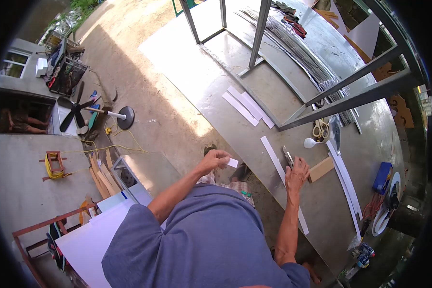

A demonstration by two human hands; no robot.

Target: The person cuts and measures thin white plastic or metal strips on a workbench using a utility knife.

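Pinched between the fingers of my left hand (213, 162) is a small white piece of sheet (233, 162), held out past the table edge. My right hand (297, 174) is over the metal table (293, 189), with its fingers closed on what looks like a utility knife (287, 155). Beneath that hand runs a long, narrow white strip (273, 156), partly covered by the hand and forearm. A tan rectangular block (321, 169) lies just right of my right hand.
Shorter white strips (242, 106) lie beside a welded metal frame (278, 120) standing on the table. Scissors (320, 128), a white-capped bottle (310, 143), long strips (344, 180) and a blue box (382, 179) are rightward. A fan (74, 113) stands on the left.
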